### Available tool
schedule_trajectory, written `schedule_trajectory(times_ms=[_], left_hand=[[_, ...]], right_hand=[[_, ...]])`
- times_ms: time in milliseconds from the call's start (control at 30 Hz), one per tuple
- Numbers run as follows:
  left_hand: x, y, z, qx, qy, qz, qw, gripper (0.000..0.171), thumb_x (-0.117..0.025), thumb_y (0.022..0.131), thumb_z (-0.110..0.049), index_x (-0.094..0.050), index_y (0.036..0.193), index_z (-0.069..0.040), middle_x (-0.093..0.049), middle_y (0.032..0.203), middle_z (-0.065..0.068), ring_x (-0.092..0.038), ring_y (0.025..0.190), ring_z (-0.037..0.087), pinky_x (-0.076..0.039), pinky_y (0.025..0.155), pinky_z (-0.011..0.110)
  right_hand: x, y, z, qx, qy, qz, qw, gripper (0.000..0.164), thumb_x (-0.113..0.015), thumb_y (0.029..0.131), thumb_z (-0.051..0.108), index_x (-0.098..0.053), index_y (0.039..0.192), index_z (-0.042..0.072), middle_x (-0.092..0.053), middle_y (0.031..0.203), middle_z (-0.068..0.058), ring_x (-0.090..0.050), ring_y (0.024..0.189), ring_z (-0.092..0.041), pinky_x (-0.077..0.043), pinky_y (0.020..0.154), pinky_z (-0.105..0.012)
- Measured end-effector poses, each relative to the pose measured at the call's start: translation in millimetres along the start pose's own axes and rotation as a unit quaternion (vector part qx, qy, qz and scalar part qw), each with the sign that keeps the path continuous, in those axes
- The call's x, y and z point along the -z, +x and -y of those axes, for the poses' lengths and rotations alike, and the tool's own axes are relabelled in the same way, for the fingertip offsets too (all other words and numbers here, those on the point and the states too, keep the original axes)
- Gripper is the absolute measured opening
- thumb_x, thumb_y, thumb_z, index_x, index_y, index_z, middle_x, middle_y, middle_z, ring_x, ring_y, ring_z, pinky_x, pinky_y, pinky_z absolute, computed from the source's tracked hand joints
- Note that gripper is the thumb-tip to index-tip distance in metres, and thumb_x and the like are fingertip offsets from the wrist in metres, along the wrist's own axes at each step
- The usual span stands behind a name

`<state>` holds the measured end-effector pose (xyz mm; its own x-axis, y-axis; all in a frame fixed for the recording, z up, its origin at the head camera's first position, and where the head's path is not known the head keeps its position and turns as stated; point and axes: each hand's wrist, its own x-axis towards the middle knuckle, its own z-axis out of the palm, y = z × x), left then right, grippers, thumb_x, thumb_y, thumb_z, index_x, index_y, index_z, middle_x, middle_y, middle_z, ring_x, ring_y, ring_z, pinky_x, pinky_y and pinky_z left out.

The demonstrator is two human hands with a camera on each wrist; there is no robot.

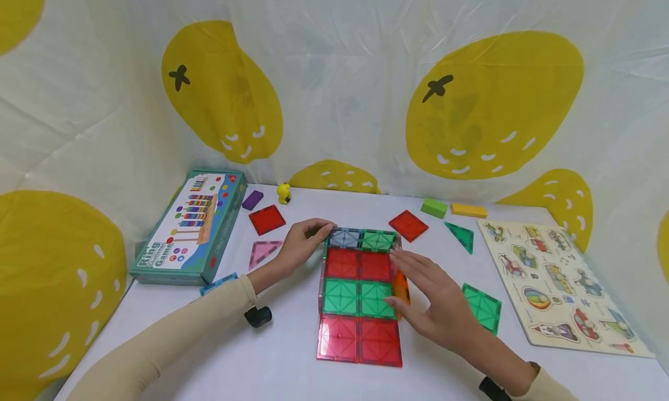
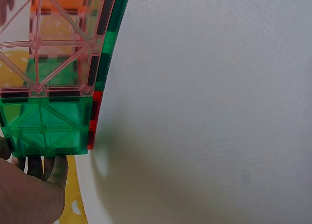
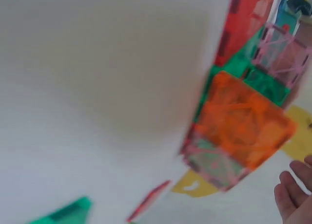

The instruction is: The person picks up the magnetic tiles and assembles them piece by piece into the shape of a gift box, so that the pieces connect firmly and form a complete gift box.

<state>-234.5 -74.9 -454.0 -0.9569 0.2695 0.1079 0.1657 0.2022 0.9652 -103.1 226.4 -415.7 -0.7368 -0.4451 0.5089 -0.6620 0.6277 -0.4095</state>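
Note:
A structure of see-through magnetic tiles stands mid-table, with red tiles flat at its near end and green tiles beyond. Its sides carry pink tiles and an orange tile. My left hand is at the far left corner. In the left wrist view, its fingers and thumb grip the end of a green tile. My right hand hovers along the right side, fingers extended and nothing held. In the right wrist view, its fingers stand apart from the tiles.
Loose red tiles, a green square tile and a green triangle lie to the right. Beyond them is a wooden puzzle board. A boxed ring game, pink tile and small yellow figure are leftward.

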Motion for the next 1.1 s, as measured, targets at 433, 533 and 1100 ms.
schedule_trajectory(times_ms=[433,533,1100], left_hand=[[-1.5,0.5,2.9,-0.007,0.004,-0.006,1.0,0.031,-0.066,0.107,-0.032,-0.076,0.128,-0.011,-0.073,0.123,0.002,-0.063,0.118,0.021,-0.05,0.108,0.046],[-2.0,0.5,2.8,-0.006,0.001,-0.01,0.9999,0.03,-0.066,0.107,-0.03,-0.076,0.127,-0.01,-0.074,0.123,0.004,-0.063,0.118,0.022,-0.05,0.107,0.046],[-0.9,-1.1,5.1,-0.007,-0.001,0.001,1.0,0.033,-0.065,0.108,-0.034,-0.074,0.131,-0.012,-0.072,0.125,0.002,-0.062,0.119,0.022,-0.052,0.104,0.045]], right_hand=[[-33.4,-5.1,36.5,0.136,-0.115,0.188,0.966,0.079,-0.072,0.094,0.063,-0.056,0.155,0.014,-0.059,0.151,0.0,-0.052,0.139,-0.022,-0.057,0.098,-0.044],[-40.5,-8.4,36.6,0.134,-0.13,0.233,0.954,0.08,-0.063,0.097,0.068,-0.055,0.155,0.015,-0.056,0.154,0.0,-0.05,0.141,-0.023,-0.054,0.102,-0.046],[-54.4,-15.6,36.7,0.15,-0.171,0.303,0.925,0.07,-0.056,0.103,0.062,-0.054,0.157,0.016,-0.054,0.156,0.001,-0.049,0.142,-0.023,-0.058,0.095,-0.038]])
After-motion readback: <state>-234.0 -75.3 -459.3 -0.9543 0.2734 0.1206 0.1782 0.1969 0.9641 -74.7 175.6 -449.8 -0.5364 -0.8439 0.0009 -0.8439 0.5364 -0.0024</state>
